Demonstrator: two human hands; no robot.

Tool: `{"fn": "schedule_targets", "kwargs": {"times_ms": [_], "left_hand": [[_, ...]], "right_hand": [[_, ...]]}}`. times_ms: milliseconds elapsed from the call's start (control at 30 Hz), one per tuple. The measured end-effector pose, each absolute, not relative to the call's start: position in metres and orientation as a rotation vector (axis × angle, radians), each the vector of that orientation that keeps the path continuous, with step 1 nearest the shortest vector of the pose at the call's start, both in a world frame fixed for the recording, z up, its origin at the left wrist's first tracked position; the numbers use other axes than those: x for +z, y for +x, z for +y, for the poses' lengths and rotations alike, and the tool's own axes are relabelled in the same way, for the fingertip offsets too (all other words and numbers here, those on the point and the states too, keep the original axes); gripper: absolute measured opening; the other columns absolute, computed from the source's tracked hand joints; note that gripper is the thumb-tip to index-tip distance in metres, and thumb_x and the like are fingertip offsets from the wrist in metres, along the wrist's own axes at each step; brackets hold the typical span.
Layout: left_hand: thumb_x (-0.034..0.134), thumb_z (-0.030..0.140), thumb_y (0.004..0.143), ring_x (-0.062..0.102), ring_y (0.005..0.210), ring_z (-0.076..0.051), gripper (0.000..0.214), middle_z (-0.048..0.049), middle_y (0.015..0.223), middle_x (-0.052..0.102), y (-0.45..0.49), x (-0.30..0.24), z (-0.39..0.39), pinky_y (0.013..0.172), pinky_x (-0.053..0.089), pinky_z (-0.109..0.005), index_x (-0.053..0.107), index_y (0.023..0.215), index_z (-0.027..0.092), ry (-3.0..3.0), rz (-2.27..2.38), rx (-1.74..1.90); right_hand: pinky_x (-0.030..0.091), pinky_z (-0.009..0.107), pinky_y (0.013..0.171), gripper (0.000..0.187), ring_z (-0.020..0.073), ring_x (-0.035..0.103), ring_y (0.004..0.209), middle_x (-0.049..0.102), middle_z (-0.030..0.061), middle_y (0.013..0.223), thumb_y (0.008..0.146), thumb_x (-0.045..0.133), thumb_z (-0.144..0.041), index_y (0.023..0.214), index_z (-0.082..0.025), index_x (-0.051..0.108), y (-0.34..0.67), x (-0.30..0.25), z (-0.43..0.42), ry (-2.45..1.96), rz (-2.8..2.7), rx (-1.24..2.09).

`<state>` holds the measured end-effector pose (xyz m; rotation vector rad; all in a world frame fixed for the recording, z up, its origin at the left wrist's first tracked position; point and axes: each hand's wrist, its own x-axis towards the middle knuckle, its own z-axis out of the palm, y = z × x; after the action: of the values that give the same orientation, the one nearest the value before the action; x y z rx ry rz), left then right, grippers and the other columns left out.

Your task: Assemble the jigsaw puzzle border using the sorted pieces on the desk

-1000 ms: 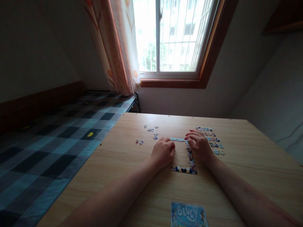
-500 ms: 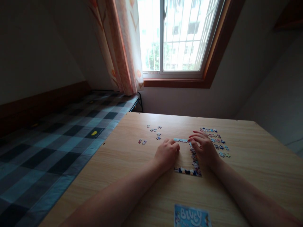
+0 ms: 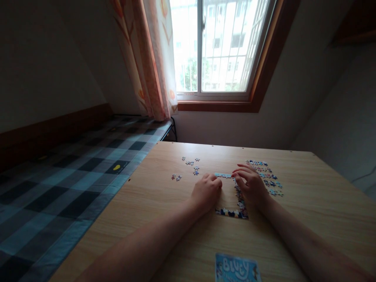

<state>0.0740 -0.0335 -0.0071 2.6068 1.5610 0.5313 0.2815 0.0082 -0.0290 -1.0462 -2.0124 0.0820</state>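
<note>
A partly built jigsaw frame (image 3: 232,212) lies in the middle of the wooden table (image 3: 308,219), with a top strip, a right side and a bottom strip joined. My left hand (image 3: 206,190) rests curled on the table at the frame's left side, knuckles up. My right hand (image 3: 250,184) lies on the frame's upper right corner, its fingertips pinched at the end of the light blue top strip (image 3: 222,175). What the fingers hold, if anything, is too small to see.
Loose puzzle pieces (image 3: 268,176) are spread right of my right hand. Smaller clusters of pieces (image 3: 190,164) lie to the upper left. A blue picture card (image 3: 237,268) sits at the near table edge. A checked bed (image 3: 58,184) adjoins the table's left; a window (image 3: 223,47) is ahead.
Both hands stay at the frame. The view has shifted slightly, and my right fingertips have closed in a little toward the top strip.
</note>
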Motion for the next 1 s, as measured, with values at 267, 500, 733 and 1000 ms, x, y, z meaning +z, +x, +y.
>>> {"fn": "schedule_targets", "kwargs": {"times_ms": [267,500,733,1000], "left_hand": [[0.051,0.019,0.095,0.057,0.097,-0.021,0.017,-0.0054,0.098,0.067,0.0729,-0.012,-0.0314,0.089,0.05,-0.034,0.066,0.087,0.019,2.614,1.555,0.565],[0.05,0.019,0.095,0.057,0.097,-0.021,0.018,-0.0056,0.099,0.067,0.0734,-0.0091,-0.0318,0.087,0.05,-0.034,0.066,0.088,0.02,2.608,1.571,0.535],[0.047,0.022,0.097,0.057,0.103,-0.022,0.021,-0.0063,0.106,0.067,0.0728,-0.0136,-0.0304,0.096,0.048,-0.037,0.068,0.103,0.02,2.578,1.568,0.599],[0.047,0.022,0.098,0.058,0.102,-0.022,0.022,-0.0058,0.105,0.068,0.0735,-0.0121,-0.0312,0.094,0.049,-0.036,0.069,0.101,0.02,2.585,1.565,0.595]], "right_hand": [[0.031,0.052,0.114,0.027,0.0272,0.06,0.115,0.074,0.0036,0.09,0.095,0.049,-0.03,0.081,-0.022,0.07,0.281,-0.0299,0.0086,-1.055,-2.014,0.092],[0.03,0.052,0.115,0.026,0.027,0.059,0.116,0.074,0.0036,0.09,0.095,0.049,-0.029,0.08,-0.023,0.07,0.2812,-0.0313,0.01,-1.062,-2.024,0.084],[0.031,0.052,0.113,0.026,0.0271,0.059,0.116,0.074,0.0037,0.089,0.094,0.05,-0.028,0.081,-0.022,0.071,0.282,-0.0328,0.0113,-1.053,-2.027,0.081],[0.03,0.052,0.114,0.025,0.027,0.058,0.117,0.074,0.0028,0.089,0.095,0.049,-0.028,0.081,-0.022,0.07,0.2815,-0.0321,0.01,-1.067,-2.027,0.088]]}}
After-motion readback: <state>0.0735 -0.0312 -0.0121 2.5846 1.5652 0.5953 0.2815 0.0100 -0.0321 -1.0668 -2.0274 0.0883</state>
